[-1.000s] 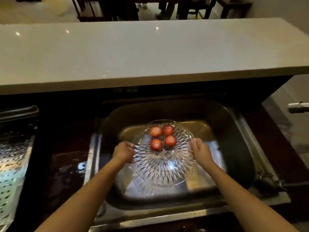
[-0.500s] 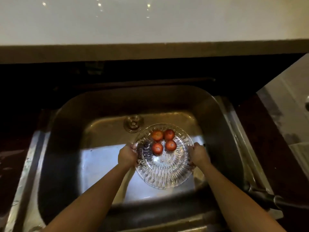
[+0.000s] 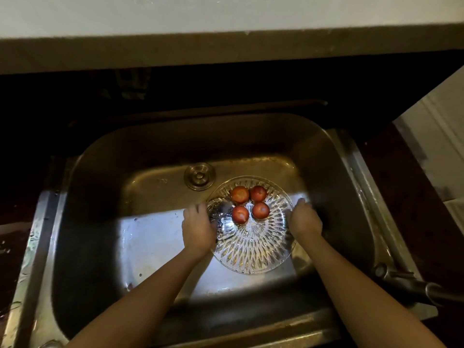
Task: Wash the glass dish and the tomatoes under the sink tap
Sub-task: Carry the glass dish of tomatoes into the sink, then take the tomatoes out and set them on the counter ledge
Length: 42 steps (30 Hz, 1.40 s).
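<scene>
Head view, centre-right of frame: glass dish [image 3: 251,249] carrying four tomatoes [image 3: 249,204], low inside sink [image 3: 100,172], gripped at opposite rim edges by left hand [image 3: 198,229] and right hand [image 3: 305,222]; probably heavy, stiff, slick when wet, breakable, rim the safest hold.

The glass dish [image 3: 251,249] sat low inside the sink [image 3: 100,247], in its right half, with the drain [image 3: 199,176] just behind it to the left. Four tomatoes [image 3: 240,194] lay clustered two by two on the dish's far half, close together. The left hand [image 3: 198,228] held the dish's left rim and the right hand [image 3: 305,221] its right rim, both arms reaching in over the near edge. The tap [image 3: 406,282] stood at the sink's near right corner. A raised counter [image 3: 226,11] ran behind the sink.
</scene>
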Available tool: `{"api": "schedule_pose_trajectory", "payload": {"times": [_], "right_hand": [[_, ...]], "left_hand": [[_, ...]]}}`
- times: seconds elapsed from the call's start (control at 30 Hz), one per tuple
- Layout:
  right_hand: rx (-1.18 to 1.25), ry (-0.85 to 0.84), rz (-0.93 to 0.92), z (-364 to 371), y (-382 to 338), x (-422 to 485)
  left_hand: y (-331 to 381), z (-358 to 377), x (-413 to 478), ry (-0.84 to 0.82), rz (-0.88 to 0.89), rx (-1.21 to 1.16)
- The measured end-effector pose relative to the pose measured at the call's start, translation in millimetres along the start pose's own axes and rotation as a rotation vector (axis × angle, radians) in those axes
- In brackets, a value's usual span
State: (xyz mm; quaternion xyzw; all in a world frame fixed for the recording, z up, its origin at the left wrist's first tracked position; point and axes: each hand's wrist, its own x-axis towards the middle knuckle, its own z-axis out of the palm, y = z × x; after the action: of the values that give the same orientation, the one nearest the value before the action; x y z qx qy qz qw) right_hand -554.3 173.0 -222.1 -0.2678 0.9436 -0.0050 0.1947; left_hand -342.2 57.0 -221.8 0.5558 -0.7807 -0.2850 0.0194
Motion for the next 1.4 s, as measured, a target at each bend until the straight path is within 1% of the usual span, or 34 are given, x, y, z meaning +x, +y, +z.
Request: {"api": "schedule_pose_trajectory", "payload": {"times": [0.03, 0.07, 0.1, 0.13, 0.2, 0.3, 0.37, 0.43, 0.5, 0.67, 0.77, 0.93, 1.2, 1.3, 1.4], "right_hand": [[0.003, 0.046, -0.058, -3, -2, -1], [0.005, 0.076, -0.135, -5, -5, -2], [0.008, 0.085, -0.211, -7, -8, -3], [0.012, 0.079, -0.269, -7, -11, -4], [0.049, 0.051, -0.327, -6, -18, -7], [0.236, -0.08, -0.337, 1, -27, -11], [0.299, -0.148, -0.311, 8, -31, -11], [0.348, -0.154, -0.287, 14, -34, -12], [0.382, -0.125, -0.282, 17, -36, -13], [0.405, -0.116, -0.328, -1, -41, -25], [0.513, -0.09, -0.349, -35, -53, -43], [0.669, 0.03, -0.434, -118, -81, -89], [0.687, 0.262, -0.69, -269, -118, -167], [0.721, 0.315, -0.745, -313, -136, -183], [0.731, 0.338, -0.778, -344, -156, -188]], "left_hand": [[5, 3, -2, 0.032, 0.078, 0.01], [10, 6, -3, 0.022, 0.146, -0.02], [17, 9, -4, -0.022, 0.191, -0.073], [24, 12, -5, -0.074, 0.21, -0.128], [33, 20, -3, -0.144, 0.204, -0.183], [36, 32, 3, -0.165, 0.182, -0.171], [35, 37, 4, -0.167, 0.192, -0.182], [34, 41, 4, -0.156, 0.2, -0.217], [34, 42, 4, -0.143, 0.196, -0.253], [39, 23, 0, -0.165, 0.182, -0.318], [45, -11, -7, -0.137, 0.179, -0.356], [64, -110, -24, -0.038, 0.295, -0.378], [106, -288, -69, 0.098, 0.526, -0.36], [122, -339, -78, 0.16, 0.58, -0.363], [138, -378, -77, 0.222, 0.601, -0.29]]}}
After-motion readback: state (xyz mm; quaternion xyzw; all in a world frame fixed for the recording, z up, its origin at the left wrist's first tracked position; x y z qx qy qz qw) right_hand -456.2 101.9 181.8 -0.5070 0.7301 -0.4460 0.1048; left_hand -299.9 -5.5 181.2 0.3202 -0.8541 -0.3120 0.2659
